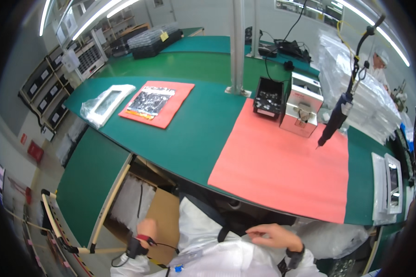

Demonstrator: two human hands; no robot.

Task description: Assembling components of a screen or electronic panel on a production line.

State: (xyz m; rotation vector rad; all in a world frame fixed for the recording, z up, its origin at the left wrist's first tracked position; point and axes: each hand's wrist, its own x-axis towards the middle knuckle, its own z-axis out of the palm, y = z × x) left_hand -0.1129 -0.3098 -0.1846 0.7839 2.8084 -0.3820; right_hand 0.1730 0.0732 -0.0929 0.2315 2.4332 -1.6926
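Observation:
My left hand (146,229) hangs low beside an open cardboard box (164,217), wearing a black wrist band with a red strap. Its fingers point away and down, so what they do is hidden. Inside the box lies something wrapped in whitish plastic (133,198). In front of my body, below the table's edge, my right hand (275,236) is open with its fingers stretched to the left and holds nothing. A pink foam mat (282,171) covers the table part in front of me. Above the mat's right side hangs a black electric screwdriver (336,117), touched by neither hand.
Behind the mat stand a black parts bin (268,99) and a screw feeder box (303,104). White frames (387,184) lie at the right. Further left are a bagged frame (107,105) and a silvery packet (151,101) on pink foam. A metal post (237,46) rises mid-table.

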